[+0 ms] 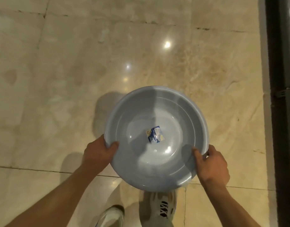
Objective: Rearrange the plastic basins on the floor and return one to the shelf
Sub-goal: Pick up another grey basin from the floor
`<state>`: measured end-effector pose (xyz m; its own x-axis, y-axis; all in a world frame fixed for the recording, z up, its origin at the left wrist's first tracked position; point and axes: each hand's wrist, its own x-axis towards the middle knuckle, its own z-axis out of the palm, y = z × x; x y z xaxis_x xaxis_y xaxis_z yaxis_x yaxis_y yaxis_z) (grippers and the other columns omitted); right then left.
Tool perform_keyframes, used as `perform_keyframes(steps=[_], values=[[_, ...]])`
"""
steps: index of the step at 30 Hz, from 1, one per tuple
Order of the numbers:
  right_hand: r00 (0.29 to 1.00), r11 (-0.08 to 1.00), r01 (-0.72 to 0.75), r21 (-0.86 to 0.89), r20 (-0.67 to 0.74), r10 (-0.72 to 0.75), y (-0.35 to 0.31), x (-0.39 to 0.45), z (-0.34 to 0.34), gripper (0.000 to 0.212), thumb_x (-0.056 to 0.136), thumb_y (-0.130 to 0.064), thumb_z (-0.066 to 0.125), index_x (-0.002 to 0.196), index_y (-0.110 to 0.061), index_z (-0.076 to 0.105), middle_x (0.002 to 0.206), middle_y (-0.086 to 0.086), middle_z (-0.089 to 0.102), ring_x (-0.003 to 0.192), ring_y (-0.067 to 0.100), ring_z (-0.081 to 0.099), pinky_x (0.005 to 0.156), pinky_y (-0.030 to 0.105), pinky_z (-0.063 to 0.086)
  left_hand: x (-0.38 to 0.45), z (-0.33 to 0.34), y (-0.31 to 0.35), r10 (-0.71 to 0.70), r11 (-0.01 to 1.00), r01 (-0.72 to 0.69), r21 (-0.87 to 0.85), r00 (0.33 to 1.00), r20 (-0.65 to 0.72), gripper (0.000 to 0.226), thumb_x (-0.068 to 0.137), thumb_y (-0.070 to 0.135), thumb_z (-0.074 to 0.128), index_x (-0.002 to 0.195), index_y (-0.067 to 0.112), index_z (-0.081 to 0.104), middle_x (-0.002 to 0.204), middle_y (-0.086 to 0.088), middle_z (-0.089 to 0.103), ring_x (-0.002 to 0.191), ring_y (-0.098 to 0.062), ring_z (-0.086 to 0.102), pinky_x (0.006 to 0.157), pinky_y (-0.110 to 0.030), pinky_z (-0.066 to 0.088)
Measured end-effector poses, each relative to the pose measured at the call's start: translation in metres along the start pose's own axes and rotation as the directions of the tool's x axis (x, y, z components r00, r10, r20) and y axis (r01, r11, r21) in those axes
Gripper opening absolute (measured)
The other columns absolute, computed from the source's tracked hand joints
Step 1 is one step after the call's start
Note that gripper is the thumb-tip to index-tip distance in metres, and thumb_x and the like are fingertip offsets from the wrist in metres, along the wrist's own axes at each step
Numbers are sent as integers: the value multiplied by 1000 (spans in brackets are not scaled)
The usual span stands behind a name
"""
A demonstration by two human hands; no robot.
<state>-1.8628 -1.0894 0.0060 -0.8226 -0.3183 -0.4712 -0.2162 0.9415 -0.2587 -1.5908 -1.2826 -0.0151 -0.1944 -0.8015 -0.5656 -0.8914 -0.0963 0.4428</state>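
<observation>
A round blue-grey plastic basin [157,115] is held in the air above the floor, open side up. A small blue and white label [154,134] sticks to its inner bottom. My left hand [98,151] grips the rim on the left, thumb inside the bowl. Gripping the rim on the right is my right hand [211,163], its thumb also over the edge. No other basin and no shelf board are in view.
Glossy beige marble floor tiles [75,71] fill the view, with lamp reflections. A dark vertical strip and grey metal upright [285,79] run down the right edge. My two feet in light sneakers [162,205] stand below the basin.
</observation>
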Motion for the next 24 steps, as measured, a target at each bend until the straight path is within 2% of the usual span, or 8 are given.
perform_keyframes(steps=[5, 8, 11, 14, 19, 24], values=[[999, 1000, -22, -18, 31, 22, 3, 20, 17, 41, 93, -58, 53, 113, -23, 61, 94, 6, 63, 79, 31, 58, 63, 36, 42, 14, 17, -3, -54, 999, 54, 2, 999, -6, 57, 74, 66, 50, 114, 28, 67, 78, 14, 60, 75, -17, 56, 67, -28, 40], [998, 1000, -22, 17, 64, 21, 5, 31, 26, 43, 94, -56, 55, 119, -21, 61, 93, 4, 64, 81, 31, 60, 66, 39, 49, 21, 26, -1, -68, 998, 68, -19, 998, -5, 57, 75, 62, 51, 114, 24, 67, 85, 5, 67, 79, -23, 60, 72, -29, 42], [995, 999, -12, 33, 100, 9, 6, 36, 34, 47, 95, -55, 56, 124, -18, 59, 94, 3, 63, 80, 29, 60, 67, 38, 49, 25, 33, 1, -61, 997, 60, -46, 998, -23, 58, 77, 59, 51, 116, 18, 66, 95, -5, 73, 89, -32, 66, 74, -33, 46], [994, 1000, 14, 0, 107, -14, 8, 40, 40, 49, 95, -55, 55, 124, -16, 54, 94, 3, 61, 79, 29, 60, 66, 38, 49, 27, 40, 3, -60, 995, 58, -80, 998, -29, 58, 77, 56, 53, 115, 14, 65, 95, -7, 74, 90, -33, 67, 76, -36, 51], [991, 1000, 20, 7, 131, -20, 6, 43, 39, 49, 97, -51, 56, 125, -11, 52, 97, 3, 58, 80, 28, 54, 68, 37, 44, 26, 46, 3, -78, 983, 65, -172, 995, -67, 51, 80, 49, 54, 115, 13, 65, 88, -1, 69, 82, -26, 66, 71, -32, 48], [994, 999, 42, 0, 98, -42, 2, 41, 29, 44, 96, -50, 56, 112, -9, 55, 95, 9, 64, 83, 36, 55, 75, 45, 47, 21, 41, 8, -96, 973, 74, -218, 991, -93, 36, 87, 43, 60, 111, 16, 66, 81, 15, 64, 73, -9, 62, 61, -25, 44]])
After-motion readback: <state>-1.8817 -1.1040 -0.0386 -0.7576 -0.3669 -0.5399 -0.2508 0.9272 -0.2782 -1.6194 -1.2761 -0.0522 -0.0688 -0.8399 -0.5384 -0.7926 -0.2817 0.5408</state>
